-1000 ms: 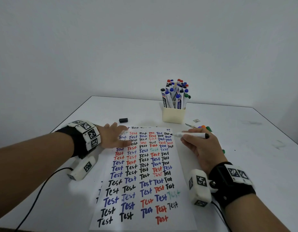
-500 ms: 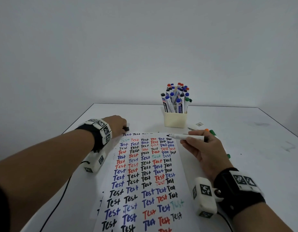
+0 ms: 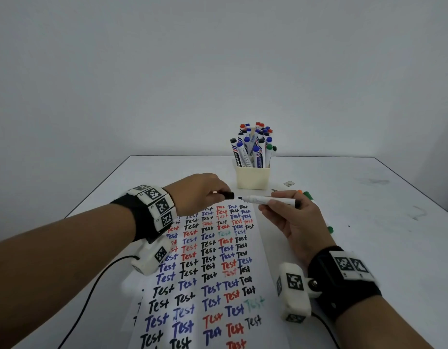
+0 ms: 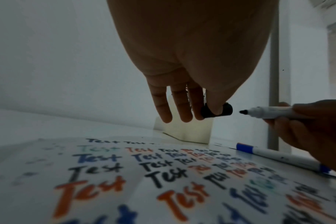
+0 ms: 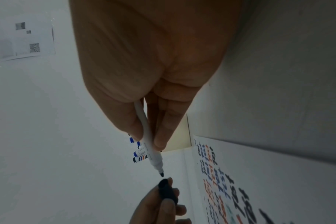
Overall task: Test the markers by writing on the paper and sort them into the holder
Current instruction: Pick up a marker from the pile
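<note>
My right hand (image 3: 288, 212) grips an uncapped black marker (image 3: 265, 199) level above the far edge of the paper (image 3: 217, 268), its tip pointing left. My left hand (image 3: 200, 195) pinches the black cap (image 3: 228, 195) between thumb and forefinger, its open end facing the tip a short gap away. In the left wrist view the cap (image 4: 217, 112) and the marker's tip (image 4: 244, 112) are nearly in line. The right wrist view shows the marker (image 5: 148, 141) pointing at the cap (image 5: 167, 191). A cream holder (image 3: 253, 177) full of capped markers stands behind.
The paper is covered with rows of "Test" in black, blue, red and green. Loose markers lie on the table right of my right hand: green ones (image 3: 308, 195) and a blue one (image 4: 278, 157). A small tag (image 3: 289, 183) lies beside the holder. A cable (image 3: 92, 293) trails from my left wrist.
My left hand left the paper, picked up the black cap from the table behind it and brought it right, up to the marker's tip. My right hand lifted the marker slightly.
</note>
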`<state>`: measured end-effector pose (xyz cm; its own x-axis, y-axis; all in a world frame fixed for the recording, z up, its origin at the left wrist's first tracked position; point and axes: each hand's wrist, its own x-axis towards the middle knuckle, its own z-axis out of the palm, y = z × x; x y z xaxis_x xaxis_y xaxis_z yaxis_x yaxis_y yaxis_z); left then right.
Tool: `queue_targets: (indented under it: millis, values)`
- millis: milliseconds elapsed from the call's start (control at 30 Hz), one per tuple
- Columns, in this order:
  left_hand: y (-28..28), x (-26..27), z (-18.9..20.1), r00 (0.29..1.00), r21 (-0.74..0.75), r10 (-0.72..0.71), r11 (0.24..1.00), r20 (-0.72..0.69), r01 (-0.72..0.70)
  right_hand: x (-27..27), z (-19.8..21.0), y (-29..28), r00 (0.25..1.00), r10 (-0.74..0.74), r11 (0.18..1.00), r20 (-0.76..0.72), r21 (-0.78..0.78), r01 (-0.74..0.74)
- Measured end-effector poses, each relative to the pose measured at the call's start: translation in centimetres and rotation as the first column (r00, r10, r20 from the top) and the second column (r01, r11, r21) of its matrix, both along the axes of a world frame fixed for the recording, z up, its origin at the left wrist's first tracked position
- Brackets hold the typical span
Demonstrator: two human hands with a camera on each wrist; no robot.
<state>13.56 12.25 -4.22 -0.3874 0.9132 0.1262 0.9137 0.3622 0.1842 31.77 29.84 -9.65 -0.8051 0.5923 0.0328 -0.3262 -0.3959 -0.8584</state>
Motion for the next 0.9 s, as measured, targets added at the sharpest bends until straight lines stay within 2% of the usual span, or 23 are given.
queue_targets:
  millis: [300,633,900]
  values:
    - [1.2,2.4,0.5,0.999,-0.050,-0.036,0.998,-0.008,0.036,0.0,0.1,-0.2,1.000,0.017,1.000,-0.010,0.003,-0.017]
    - [1.8,3.5,0.2,0.996,-0.084,0.090,0.993,0.020,-0.088,0.3,0.2,-0.7,0.998,0.061,0.997,0.032,0.046,-0.062]
    - [2.0,4.6,1.6,0.994,-0.083,0.067,0.994,-0.087,-0.074,0.3,0.5,-0.9,0.996,0.083,0.997,-0.016,0.002,-0.083]
